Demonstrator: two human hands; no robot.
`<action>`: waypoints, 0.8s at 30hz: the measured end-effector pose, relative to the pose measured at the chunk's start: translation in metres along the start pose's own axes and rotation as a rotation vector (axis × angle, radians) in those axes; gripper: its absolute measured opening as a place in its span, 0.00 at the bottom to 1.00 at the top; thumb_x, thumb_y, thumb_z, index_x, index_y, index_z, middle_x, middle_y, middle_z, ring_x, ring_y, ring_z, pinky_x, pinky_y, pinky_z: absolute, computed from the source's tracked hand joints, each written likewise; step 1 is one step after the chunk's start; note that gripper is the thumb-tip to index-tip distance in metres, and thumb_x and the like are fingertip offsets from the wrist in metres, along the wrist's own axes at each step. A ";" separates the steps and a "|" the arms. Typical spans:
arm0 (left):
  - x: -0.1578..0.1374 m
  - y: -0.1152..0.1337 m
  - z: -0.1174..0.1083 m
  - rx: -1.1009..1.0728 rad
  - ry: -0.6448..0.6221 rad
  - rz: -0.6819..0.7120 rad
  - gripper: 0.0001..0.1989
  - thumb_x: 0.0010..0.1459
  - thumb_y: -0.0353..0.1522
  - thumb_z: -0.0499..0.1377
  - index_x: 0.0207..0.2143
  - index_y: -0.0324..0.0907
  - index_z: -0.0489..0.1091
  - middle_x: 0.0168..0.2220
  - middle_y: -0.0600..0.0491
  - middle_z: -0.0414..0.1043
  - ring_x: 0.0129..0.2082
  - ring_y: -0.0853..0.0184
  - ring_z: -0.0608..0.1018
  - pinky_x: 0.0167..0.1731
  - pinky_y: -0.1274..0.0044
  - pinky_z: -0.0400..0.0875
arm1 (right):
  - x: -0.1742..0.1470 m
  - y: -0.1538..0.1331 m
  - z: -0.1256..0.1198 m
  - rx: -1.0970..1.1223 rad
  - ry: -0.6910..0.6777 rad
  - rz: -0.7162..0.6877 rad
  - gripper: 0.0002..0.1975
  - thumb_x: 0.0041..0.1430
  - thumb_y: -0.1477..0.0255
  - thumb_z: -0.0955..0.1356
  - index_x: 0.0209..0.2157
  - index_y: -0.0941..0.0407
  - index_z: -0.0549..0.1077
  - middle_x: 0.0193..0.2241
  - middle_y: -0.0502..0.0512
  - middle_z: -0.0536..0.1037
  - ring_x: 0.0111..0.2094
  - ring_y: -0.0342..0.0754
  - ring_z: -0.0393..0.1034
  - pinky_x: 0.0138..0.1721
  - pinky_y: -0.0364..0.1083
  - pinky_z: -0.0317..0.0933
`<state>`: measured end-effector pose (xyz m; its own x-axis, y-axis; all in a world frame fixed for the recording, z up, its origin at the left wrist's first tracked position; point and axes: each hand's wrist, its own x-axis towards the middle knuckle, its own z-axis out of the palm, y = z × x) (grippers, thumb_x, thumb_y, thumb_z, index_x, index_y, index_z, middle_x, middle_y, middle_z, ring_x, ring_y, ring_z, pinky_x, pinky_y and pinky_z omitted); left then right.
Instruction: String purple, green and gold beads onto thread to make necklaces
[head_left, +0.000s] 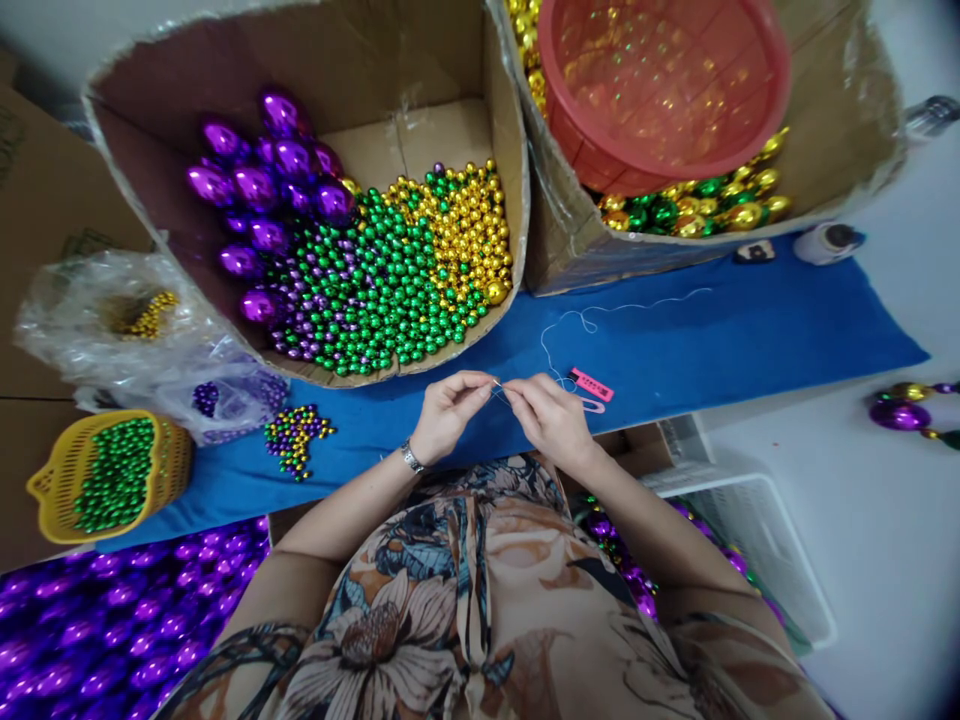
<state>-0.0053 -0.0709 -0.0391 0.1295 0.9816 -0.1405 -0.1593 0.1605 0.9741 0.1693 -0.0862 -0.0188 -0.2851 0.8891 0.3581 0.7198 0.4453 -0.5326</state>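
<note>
In front of my chest, my left hand [454, 412] and my right hand [553, 420] are both closed in a pinch, fingertips almost meeting. A fine pale thread [589, 322] is held between them, crossing in the small gap. Its loose end curls away over the blue cloth [750, 335] to the upper right. Whether a needle is also in the fingers is too small to tell. Beside my right hand lie a bright pink piece with black marks [591, 383] and a pale pink loop [594, 405], partly hidden by the hand.
Ahead stands a cardboard box [405, 130] with green, gold and purple beads [390, 280]. A red basket [667, 170] sits in a second box [585, 240]. Leftward are a small bead pile [296, 437], a yellow basket [172, 465] and plastic bags [82, 310]. A small bottle [825, 243] is at right.
</note>
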 end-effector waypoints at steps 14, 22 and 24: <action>0.000 -0.001 -0.001 0.014 0.008 -0.014 0.10 0.51 0.38 0.68 0.35 0.42 0.79 0.38 0.50 0.80 0.37 0.68 0.79 0.41 0.77 0.73 | 0.000 -0.001 0.001 -0.007 -0.038 0.017 0.13 0.68 0.70 0.61 0.41 0.55 0.76 0.33 0.54 0.77 0.33 0.43 0.72 0.37 0.42 0.65; 0.000 -0.002 -0.001 0.004 0.002 -0.015 0.10 0.51 0.38 0.68 0.35 0.43 0.79 0.37 0.51 0.80 0.36 0.68 0.79 0.41 0.77 0.73 | -0.002 0.001 0.003 -0.028 -0.041 0.014 0.13 0.68 0.69 0.61 0.42 0.55 0.76 0.34 0.55 0.78 0.34 0.43 0.73 0.37 0.42 0.66; 0.000 -0.002 -0.001 0.006 0.008 -0.019 0.10 0.51 0.38 0.68 0.35 0.42 0.79 0.37 0.50 0.80 0.36 0.68 0.79 0.40 0.76 0.73 | -0.003 0.001 0.004 -0.033 -0.037 0.008 0.13 0.68 0.69 0.61 0.42 0.55 0.77 0.34 0.55 0.78 0.34 0.43 0.73 0.37 0.42 0.66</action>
<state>-0.0062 -0.0712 -0.0416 0.1249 0.9791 -0.1603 -0.1508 0.1784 0.9723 0.1684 -0.0877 -0.0234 -0.3020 0.8963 0.3248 0.7427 0.4348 -0.5093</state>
